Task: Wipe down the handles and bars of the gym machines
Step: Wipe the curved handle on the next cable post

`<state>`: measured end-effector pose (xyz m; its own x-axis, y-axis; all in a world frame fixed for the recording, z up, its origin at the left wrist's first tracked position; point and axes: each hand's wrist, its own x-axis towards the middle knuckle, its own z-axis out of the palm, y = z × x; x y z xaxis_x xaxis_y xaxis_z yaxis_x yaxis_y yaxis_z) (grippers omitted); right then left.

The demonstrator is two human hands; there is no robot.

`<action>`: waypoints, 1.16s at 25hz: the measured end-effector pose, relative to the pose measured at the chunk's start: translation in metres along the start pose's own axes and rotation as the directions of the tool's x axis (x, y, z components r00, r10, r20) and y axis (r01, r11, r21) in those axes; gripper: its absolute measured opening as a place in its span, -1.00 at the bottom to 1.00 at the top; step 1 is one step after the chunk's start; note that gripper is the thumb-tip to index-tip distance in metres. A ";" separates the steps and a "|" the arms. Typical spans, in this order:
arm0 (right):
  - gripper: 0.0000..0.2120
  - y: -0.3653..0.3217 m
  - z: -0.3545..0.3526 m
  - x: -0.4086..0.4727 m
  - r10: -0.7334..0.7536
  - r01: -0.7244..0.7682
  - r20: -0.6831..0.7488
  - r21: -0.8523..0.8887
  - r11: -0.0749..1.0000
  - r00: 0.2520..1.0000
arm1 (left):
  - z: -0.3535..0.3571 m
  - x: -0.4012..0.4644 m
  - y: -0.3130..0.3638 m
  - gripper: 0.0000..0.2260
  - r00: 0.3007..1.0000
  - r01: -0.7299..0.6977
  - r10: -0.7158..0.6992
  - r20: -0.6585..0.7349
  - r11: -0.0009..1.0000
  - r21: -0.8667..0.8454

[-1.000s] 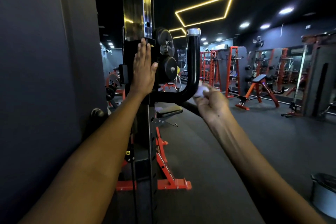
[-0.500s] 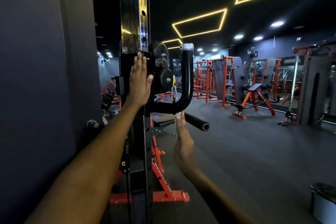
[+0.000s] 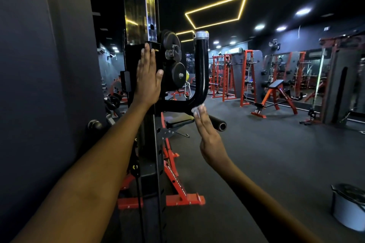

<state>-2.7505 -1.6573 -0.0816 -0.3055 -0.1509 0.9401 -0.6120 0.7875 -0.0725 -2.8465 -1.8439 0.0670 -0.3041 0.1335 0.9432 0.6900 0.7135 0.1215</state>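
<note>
A black curved bar [image 3: 201, 69] with a silver cap rises from the sliding carriage [image 3: 136, 59] on the upright column [image 3: 138, 2] of a cable machine. My left hand [image 3: 147, 79] lies flat against the carriage, fingers straight. My right hand [image 3: 207, 132] reaches up from below with straight fingers. Its fingertips press a small white cloth [image 3: 198, 109] against the underside of the bar's bend. A short black handle [image 3: 218, 123] sticks out to the right just behind that hand.
A dark wall [image 3: 39, 85] stands close on the left. Pulleys [image 3: 174, 65] sit beside the carriage. A red-framed bench [image 3: 177, 163] lies behind the column. More red racks [image 3: 237, 77] and a bench [image 3: 274, 94] are farther right. A grey bucket [image 3: 348, 207] stands at lower right.
My right hand dropped from beside the bar's bend, where it gripped the cloth, to below it, opened, and now presses the cloth up against the bend. The left hand stayed flat on the carriage.
</note>
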 end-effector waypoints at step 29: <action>-0.41 -0.028 -0.090 0.171 -0.284 0.302 0.107 -0.441 0.845 0.953 | 0.004 -0.007 0.001 -0.46 0.998 0.045 -0.044 -0.042 0.999 0.010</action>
<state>-2.7200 -1.6512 0.1115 -0.1954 -0.4317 0.8806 -0.2883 0.8835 0.3692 -2.8459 -1.8414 0.0593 -0.3065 0.0726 0.9491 0.6693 0.7255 0.1606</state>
